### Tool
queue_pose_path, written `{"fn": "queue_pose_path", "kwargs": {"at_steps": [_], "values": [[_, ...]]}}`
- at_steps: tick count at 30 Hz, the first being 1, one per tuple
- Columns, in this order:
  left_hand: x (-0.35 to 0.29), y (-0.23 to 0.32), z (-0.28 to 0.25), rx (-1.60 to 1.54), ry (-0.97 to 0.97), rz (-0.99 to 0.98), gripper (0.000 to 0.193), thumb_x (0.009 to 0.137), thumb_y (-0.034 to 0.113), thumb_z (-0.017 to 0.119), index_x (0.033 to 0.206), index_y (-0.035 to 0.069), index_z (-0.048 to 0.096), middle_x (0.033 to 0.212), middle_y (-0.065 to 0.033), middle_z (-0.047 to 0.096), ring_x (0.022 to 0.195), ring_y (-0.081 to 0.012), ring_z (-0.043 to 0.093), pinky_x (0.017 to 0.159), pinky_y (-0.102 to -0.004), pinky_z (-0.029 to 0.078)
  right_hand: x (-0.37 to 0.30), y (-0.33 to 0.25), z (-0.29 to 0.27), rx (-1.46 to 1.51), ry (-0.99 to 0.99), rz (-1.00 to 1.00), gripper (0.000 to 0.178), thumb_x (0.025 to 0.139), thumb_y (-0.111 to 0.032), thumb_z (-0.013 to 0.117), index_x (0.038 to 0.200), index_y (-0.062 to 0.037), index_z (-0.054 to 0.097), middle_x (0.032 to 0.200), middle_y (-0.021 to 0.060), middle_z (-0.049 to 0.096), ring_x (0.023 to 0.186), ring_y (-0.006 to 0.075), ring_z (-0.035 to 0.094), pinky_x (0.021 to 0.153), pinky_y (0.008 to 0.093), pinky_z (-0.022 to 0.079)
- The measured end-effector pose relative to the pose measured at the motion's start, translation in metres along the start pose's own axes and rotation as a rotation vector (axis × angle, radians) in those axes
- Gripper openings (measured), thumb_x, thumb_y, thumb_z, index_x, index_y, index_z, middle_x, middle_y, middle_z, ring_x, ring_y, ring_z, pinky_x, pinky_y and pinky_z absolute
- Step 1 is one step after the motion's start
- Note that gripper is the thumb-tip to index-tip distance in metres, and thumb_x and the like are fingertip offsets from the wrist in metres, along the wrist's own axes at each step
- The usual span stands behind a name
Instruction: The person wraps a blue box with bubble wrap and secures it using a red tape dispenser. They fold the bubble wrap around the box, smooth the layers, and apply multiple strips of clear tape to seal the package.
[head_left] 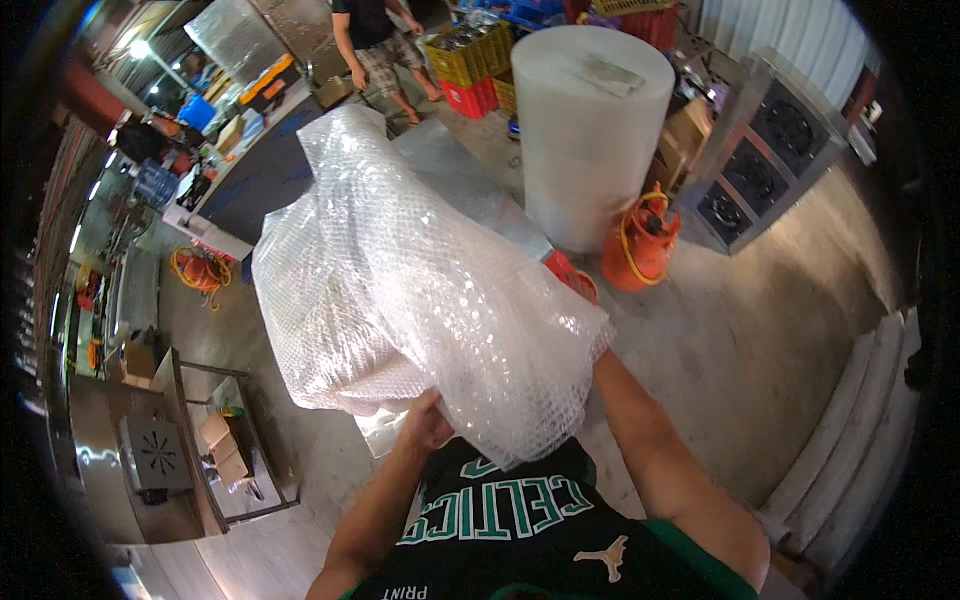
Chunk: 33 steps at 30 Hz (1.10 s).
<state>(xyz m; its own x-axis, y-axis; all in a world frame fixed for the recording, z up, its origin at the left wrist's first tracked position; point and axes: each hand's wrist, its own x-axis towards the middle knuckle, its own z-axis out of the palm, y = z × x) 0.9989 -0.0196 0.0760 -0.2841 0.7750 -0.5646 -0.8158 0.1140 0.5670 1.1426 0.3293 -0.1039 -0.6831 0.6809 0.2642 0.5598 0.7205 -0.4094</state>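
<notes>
A large sheet of clear bubble wrap (430, 270) spreads in front of me, bunched and folded, with its near end close to my chest. My left hand (427, 422) is closed on the near lower edge of the wrap. On the other side, my right hand (603, 360) reaches up to the right edge of the sheet; its fingers are hidden behind the plastic. Beneath the wrap shows part of a flat, shiny metal surface (470, 195). Something red (572, 275) peeks out beside its right edge.
A tall white roll (590, 140) stands ahead, right of centre, beside an orange gas cylinder (642, 245). Farther right is a metal unit with three round burners (765, 150). At left stand a steel table frame (225, 440) and a cluttered counter (250, 160). Another person (380, 45) is at the back.
</notes>
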Motion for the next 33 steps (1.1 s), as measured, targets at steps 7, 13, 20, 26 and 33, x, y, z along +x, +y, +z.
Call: {"fn": "queue_pose_path", "kwargs": {"at_steps": [7, 13, 20, 26, 33], "values": [[-0.044, 0.027, 0.021, -0.202, -0.194, 0.233, 0.080, 0.091, 0.047, 0.074, 0.153, 0.003, 0.049, 0.150, -0.0193, 0.058, 0.139, -0.0393, 0.054, 0.118, -0.0557, 0.040, -0.016, 0.002, 0.040, 0.197, -0.090, -0.015, 0.047, 0.095, -0.025, 0.069, 0.137, -0.0031, 0.060, 0.130, 0.0138, 0.066, 0.114, 0.0307, 0.065, 0.099, 0.0440, 0.052], [-0.056, 0.043, 0.024, 0.123, -0.226, 0.315, 0.097, 0.073, 0.048, 0.093, 0.147, -0.001, 0.053, 0.139, -0.0182, 0.065, 0.128, -0.0344, 0.062, 0.112, -0.0492, 0.048, -0.038, 0.011, -0.049, 0.996, 0.273, 0.463, 0.037, 0.096, -0.014, 0.070, 0.131, -0.0031, 0.066, 0.120, 0.0090, 0.070, 0.106, 0.0233, 0.068, 0.096, 0.0380, 0.053], [-0.048, 0.104, 0.060, 1.128, -0.198, 0.413, 0.070, 0.072, 0.021, 0.098, 0.131, -0.001, 0.067, 0.127, -0.0147, 0.072, 0.117, -0.0237, 0.068, 0.101, -0.0392, 0.056, -0.025, -0.088, -0.142, 1.066, -0.442, -0.121, 0.045, 0.092, -0.011, 0.074, 0.136, -0.0007, 0.066, 0.137, 0.0115, 0.069, 0.130, 0.0238, 0.062, 0.115, 0.0398, 0.045], [0.000, 0.147, 0.078, 0.837, -0.088, 0.825, 0.052, 0.089, 0.014, 0.080, 0.137, 0.002, 0.064, 0.134, -0.0181, 0.069, 0.123, -0.0319, 0.066, 0.108, -0.0439, 0.051, 0.011, -0.204, -0.097, 1.172, -0.602, -0.327, 0.083, 0.089, -0.038, 0.081, 0.153, 0.0032, 0.046, 0.158, 0.0263, 0.045, 0.148, 0.0393, 0.043, 0.122, 0.0460, 0.037], [-0.027, 0.148, 0.074, 1.149, 0.220, 1.040, 0.048, 0.097, 0.016, 0.072, 0.141, 0.002, 0.061, 0.135, -0.0168, 0.068, 0.123, -0.0308, 0.065, 0.107, -0.0424, 0.051, -0.043, -0.280, -0.037, 0.625, -0.317, -0.268, 0.095, 0.091, -0.048, 0.077, 0.160, 0.0003, 0.033, 0.160, 0.0308, 0.035, 0.144, 0.0466, 0.040, 0.118, 0.0560, 0.038]]}}
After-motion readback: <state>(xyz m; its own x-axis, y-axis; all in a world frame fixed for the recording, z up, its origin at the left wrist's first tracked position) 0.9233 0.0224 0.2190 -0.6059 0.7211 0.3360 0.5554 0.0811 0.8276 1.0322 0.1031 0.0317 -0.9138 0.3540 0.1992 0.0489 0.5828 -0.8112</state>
